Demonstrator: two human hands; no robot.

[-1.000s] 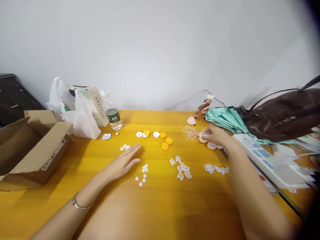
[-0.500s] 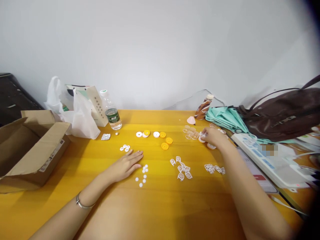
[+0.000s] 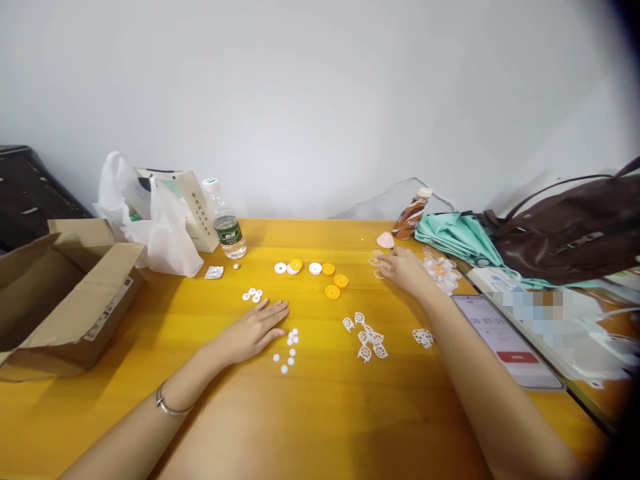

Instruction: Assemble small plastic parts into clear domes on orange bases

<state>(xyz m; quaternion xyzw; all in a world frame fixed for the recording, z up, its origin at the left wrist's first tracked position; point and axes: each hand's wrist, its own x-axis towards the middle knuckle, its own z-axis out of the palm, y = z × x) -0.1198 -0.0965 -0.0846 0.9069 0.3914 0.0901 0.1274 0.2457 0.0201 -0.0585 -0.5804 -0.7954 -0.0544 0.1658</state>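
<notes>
My left hand [image 3: 259, 331] lies flat on the table with its fingers stretched out, holding nothing. Beside its thumb are several small white discs [image 3: 292, 353], and beyond its fingertips sit several white round pieces [image 3: 253, 295]. My right hand [image 3: 400, 272] is down at the clear plastic rings [image 3: 373, 261], its fingers bent together over them. Whatever its fingertips pinch is hidden. To the right of that hand is a pile of clear round pieces [image 3: 444, 272]. Yellow wheels [image 3: 333, 292] and white wheels [image 3: 315, 268] lie between the hands, with white openwork pieces [image 3: 367, 338] nearer me.
At left stand an open cardboard box [image 3: 75, 300], a white plastic bag [image 3: 173, 233] and a water bottle [image 3: 229, 230]. A brown bottle [image 3: 413, 215], teal folded cloth [image 3: 450, 237], dark bag [image 3: 565, 230], phone [image 3: 505, 340] and white power strip [image 3: 530, 320] line the right side.
My right hand has moved left from the pile of clear round pieces to the loose clear rings. More of the phone shows. My left hand stays flat in place.
</notes>
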